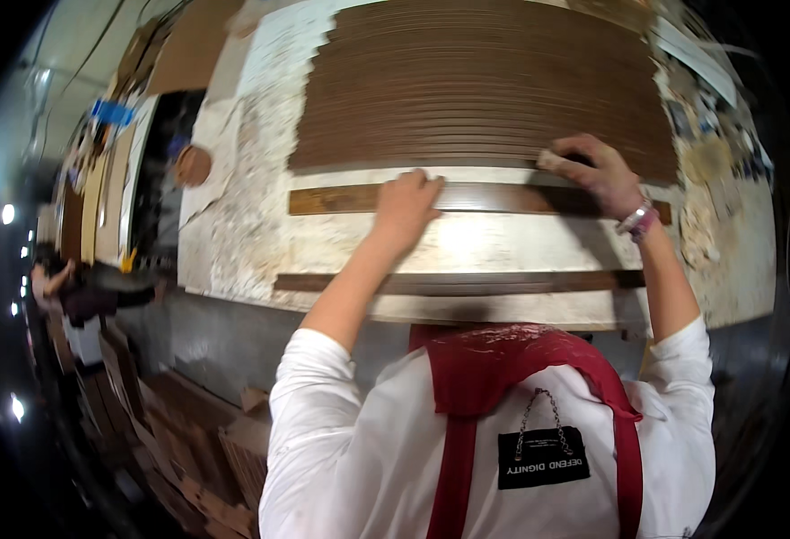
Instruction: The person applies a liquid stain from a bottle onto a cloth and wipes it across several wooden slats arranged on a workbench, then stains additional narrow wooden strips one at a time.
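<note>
A brown wooden strip point(480, 197) lies crosswise on the pale worktable point(511, 241), just below a wide panel of many dark brown strips point(467, 90) set side by side. My left hand point(404, 211) rests on that strip left of its middle, fingers bent together over its far edge. Above its right part, my right hand point(601, 180) is closed in a pinch at the panel's lower edge. A small pale lump point(549, 161) shows at those fingertips, too blurred to name. Nearer to me lies a second dark wooden strip point(467, 284).
A round brown object point(193, 166) sits at the table's left edge. Pale debris point(702, 225) and small items lie along the right side. Cardboard point(197, 422) is stacked on the floor at lower left. Another person point(80, 292) is far left.
</note>
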Action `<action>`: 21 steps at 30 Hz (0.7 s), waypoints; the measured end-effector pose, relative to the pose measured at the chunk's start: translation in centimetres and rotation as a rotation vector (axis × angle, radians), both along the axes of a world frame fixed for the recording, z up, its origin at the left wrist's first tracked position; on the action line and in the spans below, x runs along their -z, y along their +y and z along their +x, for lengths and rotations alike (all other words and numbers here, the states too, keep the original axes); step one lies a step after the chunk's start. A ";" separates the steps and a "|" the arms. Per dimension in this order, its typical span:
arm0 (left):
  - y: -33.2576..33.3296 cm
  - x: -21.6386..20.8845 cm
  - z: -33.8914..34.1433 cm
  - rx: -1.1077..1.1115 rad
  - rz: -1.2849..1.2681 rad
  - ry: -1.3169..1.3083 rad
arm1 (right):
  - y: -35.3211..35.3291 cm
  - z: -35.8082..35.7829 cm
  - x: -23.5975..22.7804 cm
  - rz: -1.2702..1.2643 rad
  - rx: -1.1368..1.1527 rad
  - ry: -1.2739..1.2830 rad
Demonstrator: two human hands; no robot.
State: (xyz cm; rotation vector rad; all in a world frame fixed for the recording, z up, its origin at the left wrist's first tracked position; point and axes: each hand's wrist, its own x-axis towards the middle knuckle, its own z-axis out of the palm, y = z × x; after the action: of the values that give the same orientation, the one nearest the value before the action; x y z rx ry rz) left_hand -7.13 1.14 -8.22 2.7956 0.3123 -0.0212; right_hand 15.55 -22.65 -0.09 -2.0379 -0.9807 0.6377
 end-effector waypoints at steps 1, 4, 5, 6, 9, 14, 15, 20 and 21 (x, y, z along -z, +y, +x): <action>0.0 0.0 -0.9 0.024 0.049 -0.071 | 4.7 -2.8 -1.2 -0.035 -0.124 -0.067; 0.2 2.1 -1.7 0.020 0.143 -0.198 | 17.6 -10.1 -1.9 -0.004 -0.454 -0.225; 0.2 3.5 -1.7 0.021 0.208 -0.348 | 21.6 -12.1 -0.1 0.126 -0.561 -0.251; 0.2 4.0 -1.4 0.007 0.221 -0.295 | 25.7 -14.5 1.1 0.258 -0.674 -0.405; 0.4 5.8 0.9 -0.057 -0.223 -0.237 | 33.9 -20.5 2.9 0.222 -0.937 -0.465; -0.6 8.3 0.4 -0.099 -0.842 -0.485 | 38.1 -24.1 5.6 0.058 -1.242 -0.545; -0.3 7.8 0.2 -0.092 -0.711 -0.500 | 39.1 -24.1 5.4 -0.085 -1.223 -0.692; 1.7 2.8 -1.4 0.097 -0.115 -0.084 | 39.4 -22.3 2.2 -0.075 -0.913 -0.792; 2.1 1.2 -1.7 0.147 -0.169 0.052 | 39.1 -21.6 1.6 -0.100 -0.887 -0.767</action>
State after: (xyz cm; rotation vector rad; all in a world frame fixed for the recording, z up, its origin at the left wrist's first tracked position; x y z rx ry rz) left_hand -8.85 3.25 -9.40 2.6468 0.1112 -0.1477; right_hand -6.06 16.43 -1.74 -1.8804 -2.3999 0.3023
